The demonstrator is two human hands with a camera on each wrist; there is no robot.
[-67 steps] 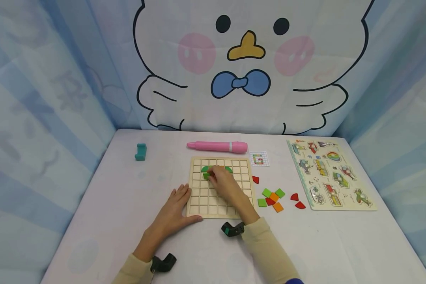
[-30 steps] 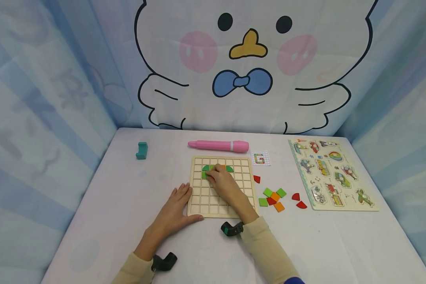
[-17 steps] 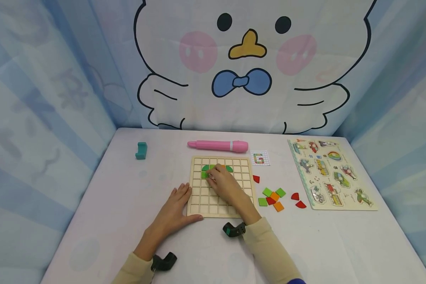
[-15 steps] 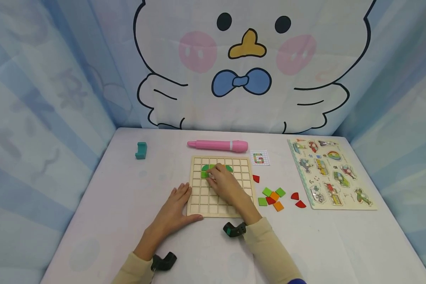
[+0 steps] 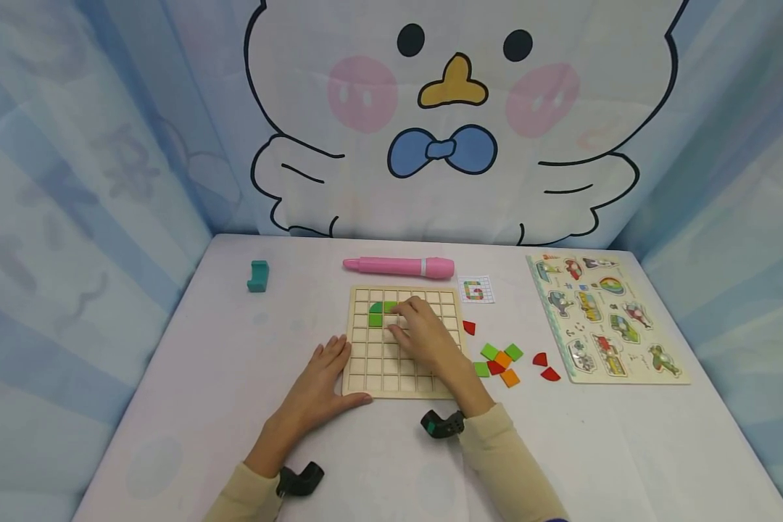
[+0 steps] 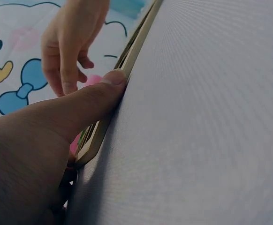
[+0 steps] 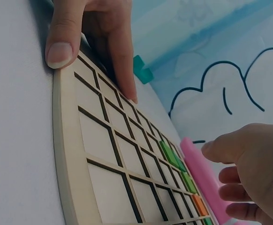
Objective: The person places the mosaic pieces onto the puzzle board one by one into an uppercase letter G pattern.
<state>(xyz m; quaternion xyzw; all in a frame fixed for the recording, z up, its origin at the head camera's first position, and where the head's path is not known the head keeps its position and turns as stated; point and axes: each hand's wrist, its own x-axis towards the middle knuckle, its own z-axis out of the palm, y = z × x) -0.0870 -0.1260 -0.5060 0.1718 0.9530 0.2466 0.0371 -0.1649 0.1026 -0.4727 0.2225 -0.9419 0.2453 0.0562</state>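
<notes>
A wooden grid board [image 5: 373, 371] lies mid-table. My left hand [image 5: 316, 388] rests at its near left corner, fingers fairly straight along the left side. In the left wrist view, that hand's thumb [image 6: 92, 103] touches the board's edge. My right hand [image 5: 429, 339] is over the board's upper middle, fingers loosely bent, and the right wrist view shows nothing between them. A dark green rounded piece [image 5: 375, 308], a green square [image 5: 375, 320] and another green square [image 5: 390, 307] sit in cells. An orange square [image 7: 199, 205] in the same row shows in the right wrist view.
Right of the board lie loose green, orange and red pieces [image 5: 510, 378]. Behind them is a small pattern card [image 5: 476, 290]. A pink pen-like stick [image 5: 398, 266] lies beyond the board, a teal block [image 5: 257, 276] far left, and a picture puzzle board [image 5: 610, 319] at right.
My right hand has drawn back to the right from the green square, which now shows fully in its cell. My left hand stays at the board's corner.
</notes>
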